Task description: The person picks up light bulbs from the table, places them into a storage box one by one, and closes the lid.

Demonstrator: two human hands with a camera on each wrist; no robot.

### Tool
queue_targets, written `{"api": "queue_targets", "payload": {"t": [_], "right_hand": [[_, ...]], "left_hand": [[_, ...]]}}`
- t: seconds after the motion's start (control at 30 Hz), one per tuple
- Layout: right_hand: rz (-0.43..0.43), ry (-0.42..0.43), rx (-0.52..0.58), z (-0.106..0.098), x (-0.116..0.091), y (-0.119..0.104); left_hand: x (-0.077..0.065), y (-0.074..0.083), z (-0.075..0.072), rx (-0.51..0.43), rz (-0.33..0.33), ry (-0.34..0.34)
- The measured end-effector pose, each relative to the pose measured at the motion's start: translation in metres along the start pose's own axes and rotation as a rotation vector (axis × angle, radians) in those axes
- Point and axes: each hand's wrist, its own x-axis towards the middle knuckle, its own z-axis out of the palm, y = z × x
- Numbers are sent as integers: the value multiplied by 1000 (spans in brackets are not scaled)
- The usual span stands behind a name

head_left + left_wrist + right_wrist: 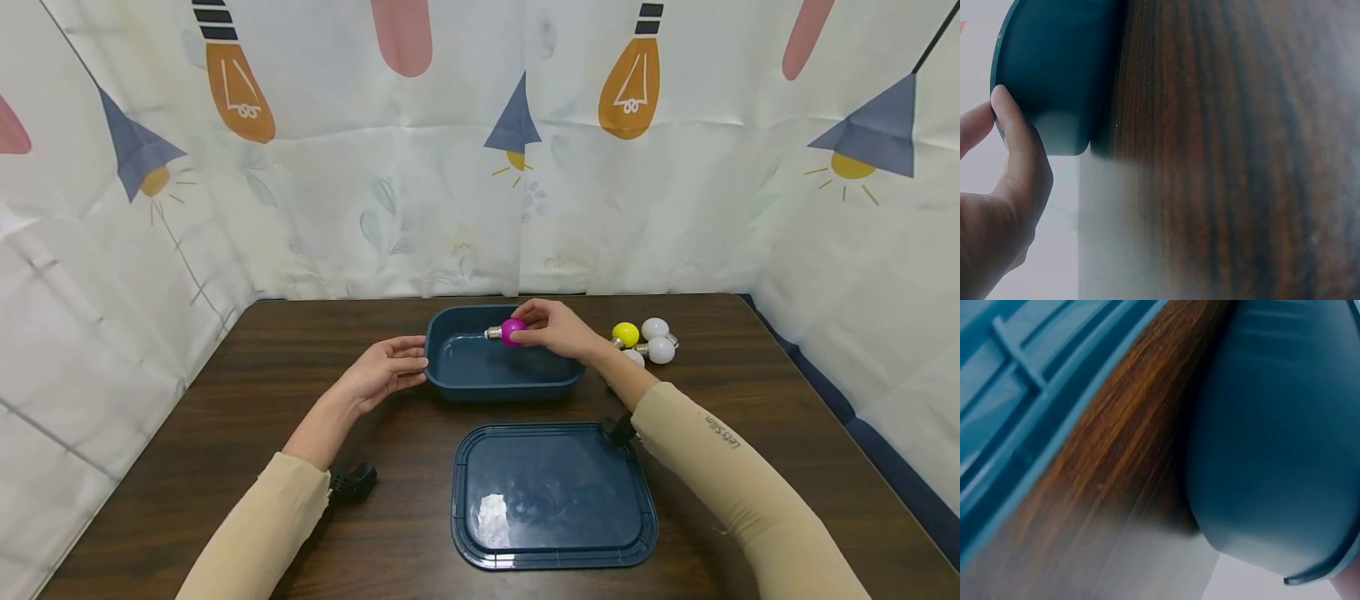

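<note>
A blue rectangular container [504, 392] stands on the table, its inside facing up. At its left end my left hand [381, 371] holds the rim between thumb and fingers; the left wrist view shows the thumb [1015, 128] against the outer wall. Over the container, my right hand [558, 329] pinches a magenta light bulb [513, 332] by its round end, with the silver screw base pointing left. The right wrist view shows mostly the container's outer wall [1272, 444], and only a sliver of the hand at its lower right corner.
Right of the container lie a yellow bulb [626, 335] and several white bulbs [661, 350], partly behind the right forearm. A flat dark blue lid [555, 492] rests in front of the container on the brown table [390, 533]. Printed white cloth [465, 217] hangs behind.
</note>
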Motion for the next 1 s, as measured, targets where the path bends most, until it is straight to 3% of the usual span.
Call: {"api": "queue_targets", "payload": {"t": [1.0], "right_hand": [[1, -3, -90, 22, 14, -5]], "left_hand": [[0, -2, -1, -20, 6, -11]]}}
